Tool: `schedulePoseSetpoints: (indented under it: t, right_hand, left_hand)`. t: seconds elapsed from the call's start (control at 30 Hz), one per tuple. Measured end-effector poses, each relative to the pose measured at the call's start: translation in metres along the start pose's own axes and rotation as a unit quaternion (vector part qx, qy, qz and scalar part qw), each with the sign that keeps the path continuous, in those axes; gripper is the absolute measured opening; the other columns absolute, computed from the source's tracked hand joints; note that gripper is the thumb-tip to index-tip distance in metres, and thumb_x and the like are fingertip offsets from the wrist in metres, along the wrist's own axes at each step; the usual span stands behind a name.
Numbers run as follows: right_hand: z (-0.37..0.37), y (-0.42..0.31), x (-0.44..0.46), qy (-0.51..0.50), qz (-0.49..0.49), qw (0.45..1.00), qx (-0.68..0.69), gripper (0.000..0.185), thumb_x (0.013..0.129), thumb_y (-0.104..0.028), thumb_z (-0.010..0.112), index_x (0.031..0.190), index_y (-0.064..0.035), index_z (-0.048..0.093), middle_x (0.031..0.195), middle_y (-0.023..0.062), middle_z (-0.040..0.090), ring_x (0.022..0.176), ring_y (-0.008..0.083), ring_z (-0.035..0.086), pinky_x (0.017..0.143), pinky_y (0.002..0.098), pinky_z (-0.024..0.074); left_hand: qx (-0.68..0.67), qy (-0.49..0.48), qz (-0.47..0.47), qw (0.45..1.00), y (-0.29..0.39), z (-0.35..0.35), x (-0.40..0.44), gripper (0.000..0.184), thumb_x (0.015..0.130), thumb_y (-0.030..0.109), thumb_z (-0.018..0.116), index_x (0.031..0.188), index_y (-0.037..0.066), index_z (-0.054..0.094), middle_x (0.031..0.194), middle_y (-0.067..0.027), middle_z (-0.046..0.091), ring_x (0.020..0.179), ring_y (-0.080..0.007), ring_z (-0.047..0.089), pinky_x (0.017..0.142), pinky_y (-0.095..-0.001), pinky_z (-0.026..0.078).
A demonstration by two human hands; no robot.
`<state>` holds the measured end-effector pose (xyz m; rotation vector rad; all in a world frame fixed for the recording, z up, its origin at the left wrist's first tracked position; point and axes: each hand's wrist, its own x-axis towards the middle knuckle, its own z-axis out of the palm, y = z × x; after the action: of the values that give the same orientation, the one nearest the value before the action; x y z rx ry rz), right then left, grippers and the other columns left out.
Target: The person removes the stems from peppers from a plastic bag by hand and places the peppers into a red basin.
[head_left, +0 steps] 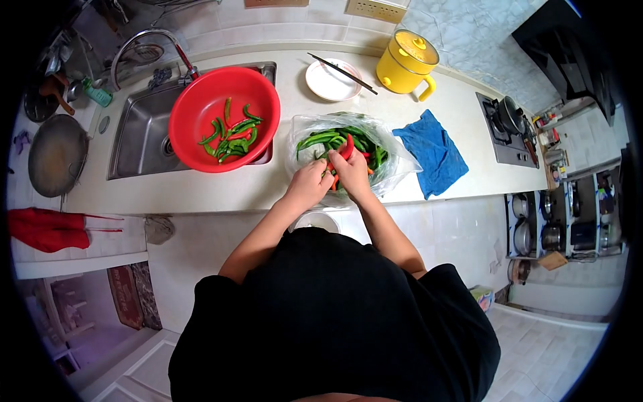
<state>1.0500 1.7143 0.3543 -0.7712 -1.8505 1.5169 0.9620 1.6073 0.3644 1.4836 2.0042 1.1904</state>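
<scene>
A clear plastic bag (398,157) lies open on the counter, full of green and red peppers (355,137). Over its front part my two hands are close together. My right hand (351,173) is closed on a red pepper (347,147) whose tip points up. Beside it, my left hand (311,182) has its fingers pressed together near the pepper's lower end; what they pinch is too small to make out. To the left, a red basin (191,114) over the sink holds several green and red peppers (234,137).
Behind the bag, chopsticks (348,75) lie across a white plate (325,84). A yellow pot (405,63) and a blue cloth (435,154) are to the right, with a stove (502,144) farther right. The faucet (181,53) rises behind the basin. A bowl (317,220) is below the counter edge.
</scene>
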Motion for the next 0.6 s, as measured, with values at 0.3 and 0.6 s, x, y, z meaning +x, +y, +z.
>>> schedulePoseSetpoints:
  t: [0.3, 0.6]
  right_hand:
    - [-0.012, -0.017, 0.005, -0.129, 0.258, 0.928, 0.237, 0.013, 0.083, -0.015, 0.053, 0.072, -0.0124, 0.047, 0.050, -0.0056, 0.038, 0.034, 0.0044, 0.026, 0.031, 0.0209, 0.0182]
    - [-0.001, -0.007, 0.015, -0.188, 0.353, 0.838, 0.371, 0.021, 0.085, -0.017, 0.051, 0.066, -0.0139, 0.042, 0.045, -0.0061, 0.030, 0.032, 0.0045, 0.022, 0.029, 0.0197, 0.0168]
  left_hand:
    - [-0.121, -0.016, 0.060, 0.991, -0.021, 0.006, 0.006, 0.019, 0.082, 0.011, 0.042, 0.085, -0.005, 0.053, 0.070, -0.0145, 0.053, 0.063, -0.0222, 0.054, 0.060, -0.0324, 0.043]
    - [-0.275, -0.015, 0.031, 0.961, -0.040, 0.001, -0.001, 0.017, 0.081, 0.011, 0.037, 0.070, 0.002, 0.048, 0.056, -0.0022, 0.044, 0.049, -0.0082, 0.038, 0.047, -0.0244, 0.033]
